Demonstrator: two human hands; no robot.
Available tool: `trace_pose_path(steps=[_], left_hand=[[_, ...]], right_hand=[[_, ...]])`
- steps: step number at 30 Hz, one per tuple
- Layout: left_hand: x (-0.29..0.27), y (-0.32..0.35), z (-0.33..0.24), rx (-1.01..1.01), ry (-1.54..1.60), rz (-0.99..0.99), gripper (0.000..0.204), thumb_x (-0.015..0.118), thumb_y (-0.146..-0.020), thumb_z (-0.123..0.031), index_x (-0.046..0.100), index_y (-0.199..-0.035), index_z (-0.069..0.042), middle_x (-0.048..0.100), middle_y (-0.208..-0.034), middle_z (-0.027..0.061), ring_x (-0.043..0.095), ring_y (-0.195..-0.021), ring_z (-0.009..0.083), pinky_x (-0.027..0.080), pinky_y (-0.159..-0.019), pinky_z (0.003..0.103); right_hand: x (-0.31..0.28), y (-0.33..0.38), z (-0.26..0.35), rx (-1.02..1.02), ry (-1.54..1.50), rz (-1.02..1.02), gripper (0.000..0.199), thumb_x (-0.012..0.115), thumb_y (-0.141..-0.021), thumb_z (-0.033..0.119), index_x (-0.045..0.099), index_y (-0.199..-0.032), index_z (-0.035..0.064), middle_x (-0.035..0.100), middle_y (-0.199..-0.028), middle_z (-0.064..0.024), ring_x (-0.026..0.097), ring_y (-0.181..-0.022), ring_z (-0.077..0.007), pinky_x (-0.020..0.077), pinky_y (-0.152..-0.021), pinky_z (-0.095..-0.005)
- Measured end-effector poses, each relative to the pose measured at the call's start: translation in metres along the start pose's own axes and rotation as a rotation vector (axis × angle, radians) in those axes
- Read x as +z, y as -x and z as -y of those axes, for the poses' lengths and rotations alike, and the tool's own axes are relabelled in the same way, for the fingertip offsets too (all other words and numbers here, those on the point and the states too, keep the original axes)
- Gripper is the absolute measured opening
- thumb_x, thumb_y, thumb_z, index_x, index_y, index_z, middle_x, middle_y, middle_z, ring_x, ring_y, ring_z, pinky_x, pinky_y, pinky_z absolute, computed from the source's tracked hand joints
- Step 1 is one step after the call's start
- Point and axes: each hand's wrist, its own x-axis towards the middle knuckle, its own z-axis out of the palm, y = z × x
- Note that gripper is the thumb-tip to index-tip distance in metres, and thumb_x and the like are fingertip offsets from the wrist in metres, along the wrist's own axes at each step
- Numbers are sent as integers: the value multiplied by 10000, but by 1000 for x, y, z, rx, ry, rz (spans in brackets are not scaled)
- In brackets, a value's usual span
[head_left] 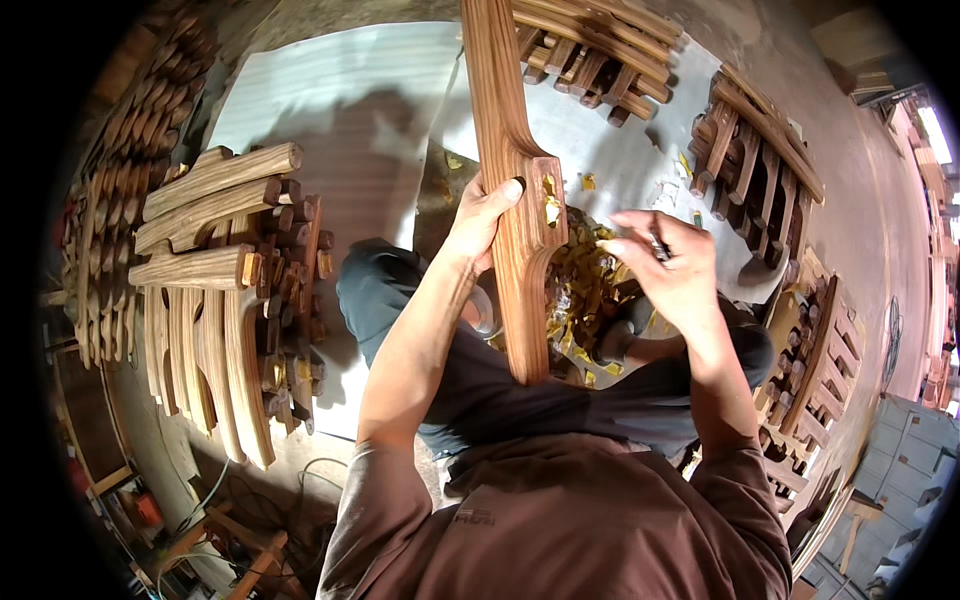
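Observation:
My left hand (478, 222) is wrapped around a long, shaped piece of striped brown wood (510, 230), its thumb lying across the face. The wood stands roughly upright in view, with a wider block midway along it. On that block's right side is a torn yellow patch (551, 200), with a pale spot in it. To the right, apart from the wood, my right hand (670, 255) is closed with fingers bent around a small dark thing that I cannot make out. Below and between the hands lies a heap of yellow scraps (590, 290).
Stacks of similar wooden pieces stand at the left (210, 310), the far side (600, 50) and the right (760, 150). A pale sheet (310, 100) covers the floor. Cables and a wooden frame (250, 560) lie at the lower left. My bent legs (560, 410) surround the scraps.

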Motion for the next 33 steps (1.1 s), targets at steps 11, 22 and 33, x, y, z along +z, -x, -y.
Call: trace_pose_path(steps=[11,22,33], left_hand=[[1,-3,7,-31,14,68,742,843,-762,-247,427,-1319,13,629,-1132,139,661,-985,242,584,-838,385],[-1,-1,-8,-17,214,62,705,743,-822,-482,506,-1270,9,628,-1104,147,665,-950,238,598,-786,394],[-17,-75,-43,-69,147,-383,518,617,-910,-536,607,-1191,-102,671,-1050,86,658,-887,238,576,-715,405]], right_hand=[[33,-16,-3,-428,322,7,127,717,-791,-1,676,-900,47,644,-717,-91,615,-555,-165,483,-515,-304],[-9,23,-43,286,290,318,168,676,-885,108,646,-750,11,652,-627,-77,603,-566,-124,471,-534,-327],[28,45,-4,495,-643,121,507,606,-955,443,623,-1148,-26,665,-703,-40,497,-486,-70,404,-453,-222]])
